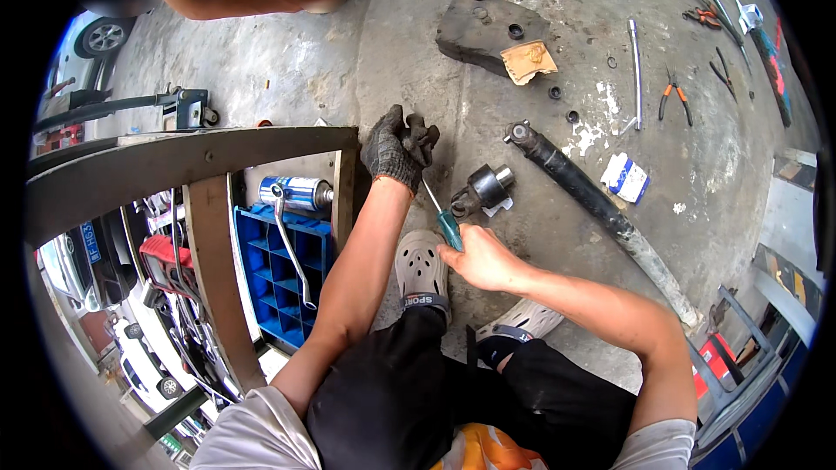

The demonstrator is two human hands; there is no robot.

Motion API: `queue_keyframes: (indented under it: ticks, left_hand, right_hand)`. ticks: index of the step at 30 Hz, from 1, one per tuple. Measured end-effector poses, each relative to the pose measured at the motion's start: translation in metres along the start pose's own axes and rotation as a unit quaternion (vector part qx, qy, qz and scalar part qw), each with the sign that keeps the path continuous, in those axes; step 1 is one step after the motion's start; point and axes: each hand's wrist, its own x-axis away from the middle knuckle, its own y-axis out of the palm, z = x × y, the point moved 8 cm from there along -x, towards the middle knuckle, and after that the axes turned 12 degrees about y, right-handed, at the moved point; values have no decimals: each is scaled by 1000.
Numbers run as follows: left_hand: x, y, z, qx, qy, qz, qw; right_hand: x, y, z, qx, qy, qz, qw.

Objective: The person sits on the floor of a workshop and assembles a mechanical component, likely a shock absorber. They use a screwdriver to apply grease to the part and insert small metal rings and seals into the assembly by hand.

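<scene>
Beyond the pale clog, grips a screwdriver by its green handle in the bare right hand, closed firmly round it. Points the thin blade ahead and leftward, up to the gloved left hand; cannot tell about contact at the tip. Curls the gloved fingers partway; cannot tell, dark against dark, about any object inside.

Just right of the grip, shows a black metal yoke joint on the concrete floor. Farther right, shows a long dark shaft slanting back toward the body, with a blue-and-white packet near its far side. Ahead of the grip, shows a dark slab with torn cardboard at its edge. Well ahead and right, shows orange-handled pliers. Left of the grip, shows a metal frame and a blue compartment tray, with a wrench lying across.
</scene>
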Motion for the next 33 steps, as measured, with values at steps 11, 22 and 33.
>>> queue_keyframes:
  ticks: [11, 22, 33]
  left_hand:
    - [7, 9, 50, -226, 138, -40, 963]
    - [69, 36, 39, -712, 301, -243, 587]
    - [29, 40, 82, -385, 343, -81, 853]
  right_hand:
    - [75, -18, 88, -320, 60, -197, 925]
    - [79, -106, 86, -144, -57, 59, 986]
    - [81, -99, 41, 134, -99, 243, 956]
